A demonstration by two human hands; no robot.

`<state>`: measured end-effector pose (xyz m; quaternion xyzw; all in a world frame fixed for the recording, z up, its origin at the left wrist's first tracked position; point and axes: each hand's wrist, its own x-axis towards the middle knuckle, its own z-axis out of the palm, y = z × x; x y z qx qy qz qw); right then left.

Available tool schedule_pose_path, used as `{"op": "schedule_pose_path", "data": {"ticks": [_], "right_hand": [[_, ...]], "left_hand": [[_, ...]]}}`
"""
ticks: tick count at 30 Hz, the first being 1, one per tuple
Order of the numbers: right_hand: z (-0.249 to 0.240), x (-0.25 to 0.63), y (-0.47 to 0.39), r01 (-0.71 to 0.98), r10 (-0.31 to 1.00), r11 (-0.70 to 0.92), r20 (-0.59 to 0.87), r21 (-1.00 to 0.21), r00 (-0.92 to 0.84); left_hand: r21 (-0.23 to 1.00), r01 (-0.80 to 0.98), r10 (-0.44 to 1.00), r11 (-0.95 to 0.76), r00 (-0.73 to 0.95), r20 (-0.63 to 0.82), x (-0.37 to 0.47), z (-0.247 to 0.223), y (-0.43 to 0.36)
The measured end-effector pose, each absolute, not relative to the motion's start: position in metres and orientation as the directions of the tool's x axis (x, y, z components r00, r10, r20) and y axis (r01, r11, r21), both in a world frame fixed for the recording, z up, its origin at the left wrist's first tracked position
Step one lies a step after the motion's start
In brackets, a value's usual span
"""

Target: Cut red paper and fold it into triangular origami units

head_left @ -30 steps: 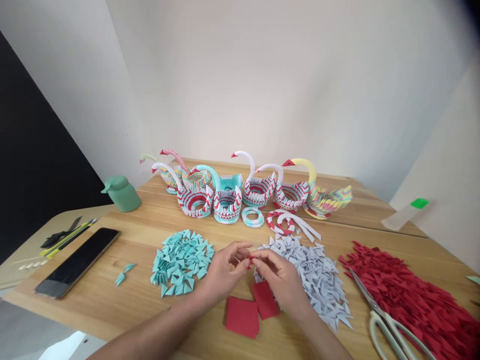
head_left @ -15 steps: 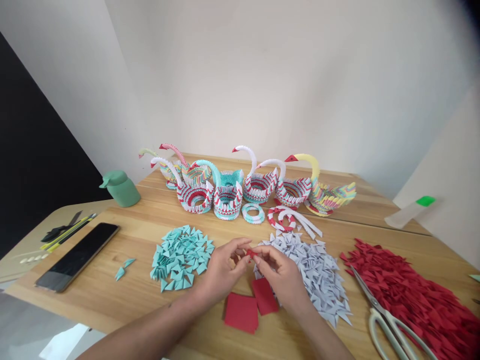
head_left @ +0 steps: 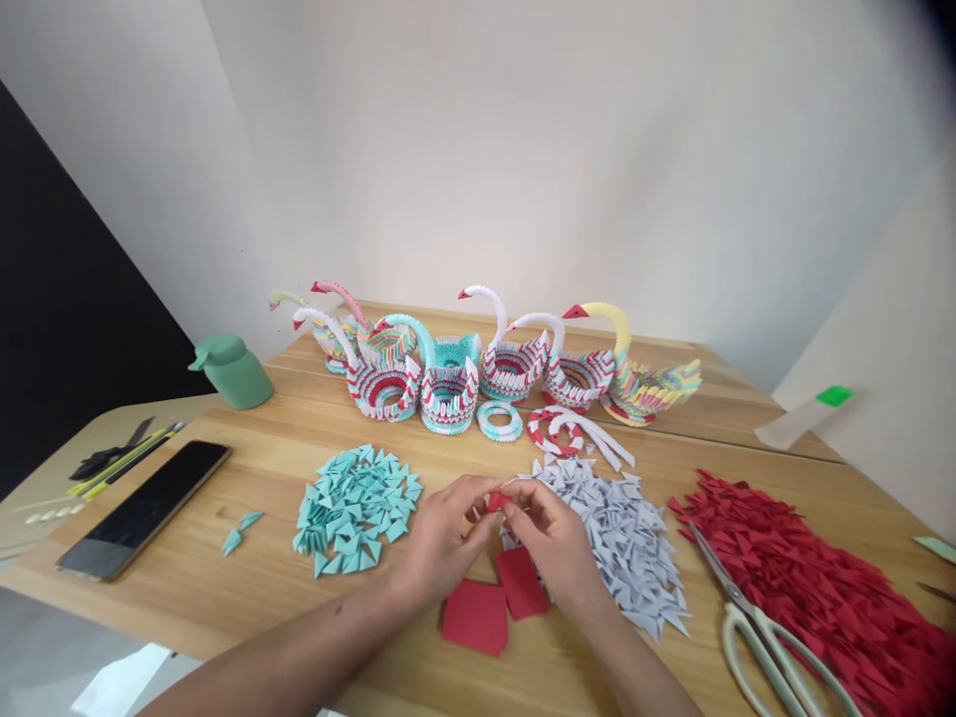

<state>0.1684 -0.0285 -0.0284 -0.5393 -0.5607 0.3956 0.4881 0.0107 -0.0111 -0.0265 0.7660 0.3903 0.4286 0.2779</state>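
A small folded piece of red paper (head_left: 496, 500) is pinched between the fingertips of both hands, above the middle of the table. My left hand (head_left: 448, 523) is closed on its left side, and my right hand (head_left: 549, 528) grips it from the right. Two stacks of red paper rectangles lie just below: one red stack (head_left: 475, 617) under the wrists and another red stack (head_left: 521, 583) partly behind my right hand. To the left spreads a pile of teal folded paper triangles (head_left: 358, 508); a pile of pale grey-lilac triangles (head_left: 627, 538) lies right of my right hand.
Several paper swans (head_left: 448, 393) line the back, with a teal-white ring (head_left: 499, 422) and red-white ring (head_left: 553, 434) before them. Scissors (head_left: 754, 617) lean against red triangles (head_left: 822, 588) at right. A phone (head_left: 145, 508), green container (head_left: 233, 373) and green-capped bottle (head_left: 803, 418) lie around.
The red piece between my fingers shows a broader, flatter face than before. My hands stay together in nearly the same place. The whole view has shifted slightly.
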Motion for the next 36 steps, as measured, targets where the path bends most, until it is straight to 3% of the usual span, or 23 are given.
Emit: {"op": "schedule_pose_path", "data": {"ticks": [7,13,26,36], "right_hand": [[-0.0235,0.1665,-0.0333,0.405,0.965,0.214,0.256,-0.889,0.053],[-0.0251,0.1647,-0.0341,0.541,0.938,0.291,0.347,-0.789,0.000],[-0.0320,0.1643,-0.0308,0.534,0.964,0.217,0.266,-0.817,0.015],[-0.0298,0.1636,-0.0303,0.520,0.957,0.229,0.289,-0.823,0.035]], "left_hand": [[0.788,0.385,0.869,-0.481,0.326,0.371,0.0088,-0.0274,-0.0081],[0.762,0.387,0.849,-0.520,0.332,0.411,0.0082,-0.0299,-0.0052],[0.601,0.448,0.750,-0.662,0.409,0.520,0.0094,-0.0327,-0.0033],[0.759,0.363,0.834,-0.540,0.350,0.426,0.0078,-0.0247,-0.0027]]}}
